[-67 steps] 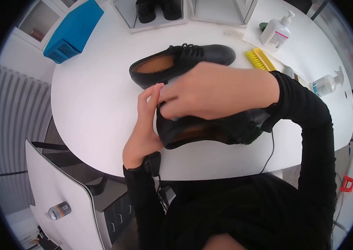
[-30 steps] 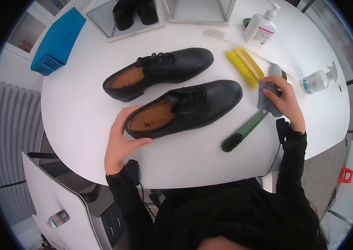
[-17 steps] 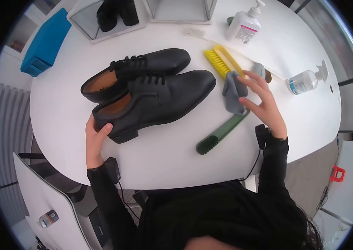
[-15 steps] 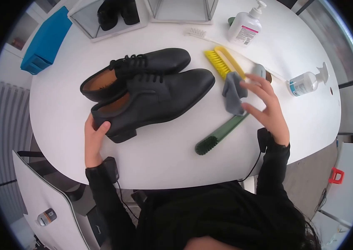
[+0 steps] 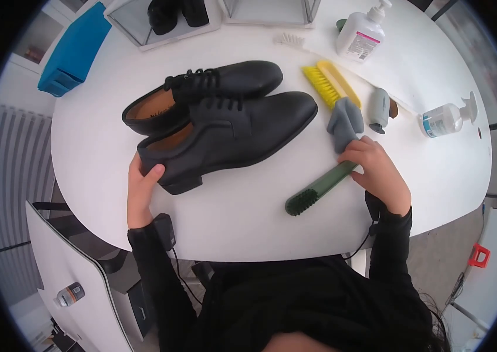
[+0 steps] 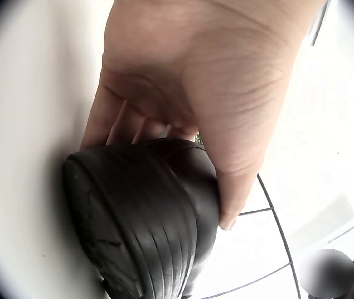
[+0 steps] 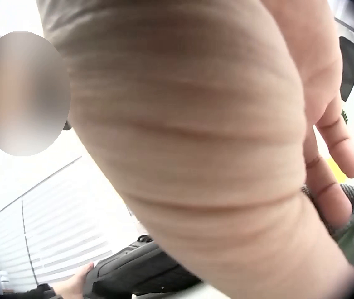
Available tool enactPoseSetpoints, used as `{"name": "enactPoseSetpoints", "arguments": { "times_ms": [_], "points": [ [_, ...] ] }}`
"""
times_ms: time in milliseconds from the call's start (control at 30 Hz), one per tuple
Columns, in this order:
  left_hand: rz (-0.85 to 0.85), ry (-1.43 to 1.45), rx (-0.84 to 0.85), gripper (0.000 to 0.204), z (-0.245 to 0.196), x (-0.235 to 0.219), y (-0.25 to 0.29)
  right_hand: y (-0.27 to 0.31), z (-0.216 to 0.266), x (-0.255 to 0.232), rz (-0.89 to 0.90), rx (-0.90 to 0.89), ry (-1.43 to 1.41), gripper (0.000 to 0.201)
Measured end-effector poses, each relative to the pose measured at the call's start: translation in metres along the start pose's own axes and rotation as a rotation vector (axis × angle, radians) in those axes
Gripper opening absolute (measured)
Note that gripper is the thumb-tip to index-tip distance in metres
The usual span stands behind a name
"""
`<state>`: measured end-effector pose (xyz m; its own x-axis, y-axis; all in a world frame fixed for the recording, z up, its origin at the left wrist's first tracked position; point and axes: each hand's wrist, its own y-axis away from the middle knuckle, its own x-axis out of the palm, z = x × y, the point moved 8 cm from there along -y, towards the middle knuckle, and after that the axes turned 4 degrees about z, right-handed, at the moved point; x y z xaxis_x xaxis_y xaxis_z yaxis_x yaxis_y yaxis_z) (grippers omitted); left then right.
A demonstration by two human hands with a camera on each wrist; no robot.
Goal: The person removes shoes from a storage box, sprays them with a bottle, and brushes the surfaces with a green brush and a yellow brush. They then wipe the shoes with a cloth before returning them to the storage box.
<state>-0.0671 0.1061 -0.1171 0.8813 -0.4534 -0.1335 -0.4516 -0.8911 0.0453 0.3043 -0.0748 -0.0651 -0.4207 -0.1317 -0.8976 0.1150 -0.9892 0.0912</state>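
Two black lace-up shoes with tan insoles lie side by side, their toes to the right in the head view. My left hand (image 5: 141, 190) grips the heel of the nearer shoe (image 5: 225, 132), thumb on its near side. That heel fills the lower left wrist view as ribbed black leather (image 6: 164, 218). The farther shoe (image 5: 242, 79) is partly covered by the nearer one. At right, my right hand (image 5: 377, 170) holds the handle end of a green brush (image 5: 319, 190), fingers on one side and thumb on the other; its dark bristles face the table's front. A grey cloth (image 5: 345, 120) lies just beyond the fingertips.
A yellow brush (image 5: 333, 82) lies partly under the cloth. Near it are a grey-and-brown item (image 5: 380, 108), a white long-handled brush (image 5: 289, 39), a pump bottle (image 5: 361, 35) and a spray bottle (image 5: 442, 120). Clear boxes (image 5: 163, 38) and a blue box (image 5: 75, 53) stand behind.
The nearer shoe was lowered beside the other and turned onto its side a little. My right hand let go of the grey cloth and moved down to the green brush's handle.
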Motion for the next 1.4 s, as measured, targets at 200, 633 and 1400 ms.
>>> {"name": "enactPoseSetpoints", "arguments": {
  "times_ms": [200,633,1400],
  "points": [
    [-0.012,-0.015,0.004,0.068,0.000,-0.003,-0.003,-0.003,0.000,0.009,0.051,-0.011,-0.057,0.028],
    [0.007,-0.005,-0.017,0.069,-0.002,0.003,0.001,-0.001,0.035,0.027,0.284,-0.109,-0.456,0.014],
    [0.007,-0.016,-0.032,0.070,-0.009,0.006,0.002,0.014,-0.015,-0.025,-0.219,0.260,-0.538,0.025]
  ]
}}
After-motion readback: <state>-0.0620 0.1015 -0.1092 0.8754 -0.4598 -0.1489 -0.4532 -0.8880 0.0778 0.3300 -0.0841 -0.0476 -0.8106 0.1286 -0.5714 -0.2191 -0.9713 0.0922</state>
